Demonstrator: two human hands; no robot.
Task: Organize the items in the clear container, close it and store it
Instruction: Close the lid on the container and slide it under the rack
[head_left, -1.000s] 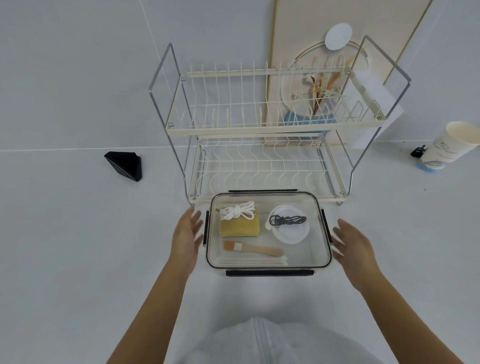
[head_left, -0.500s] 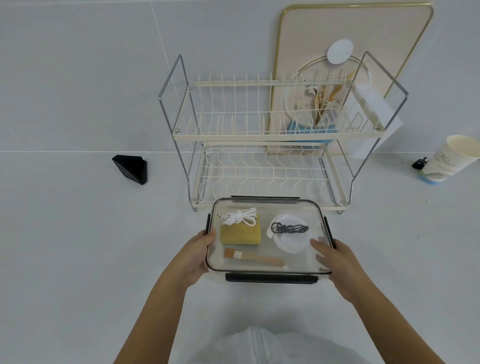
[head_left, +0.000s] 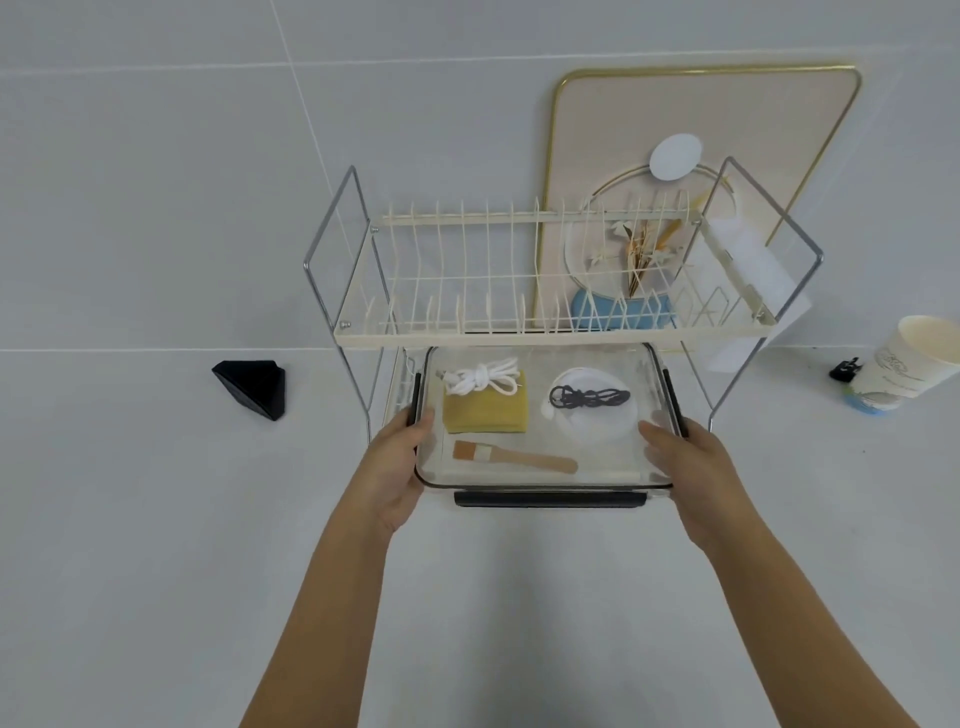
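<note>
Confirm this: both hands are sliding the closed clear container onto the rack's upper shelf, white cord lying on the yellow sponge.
Not the upper shelf. The head view shows the clear container going in under it, onto the rack's lower shelf. Left hand and right hand hold it; white cord lies on the yellow sponge.

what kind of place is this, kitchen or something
Probably a kitchen counter: a two-tier dish rack stands on a white worktop against a tiled wall, with a paper cup nearby.
</note>
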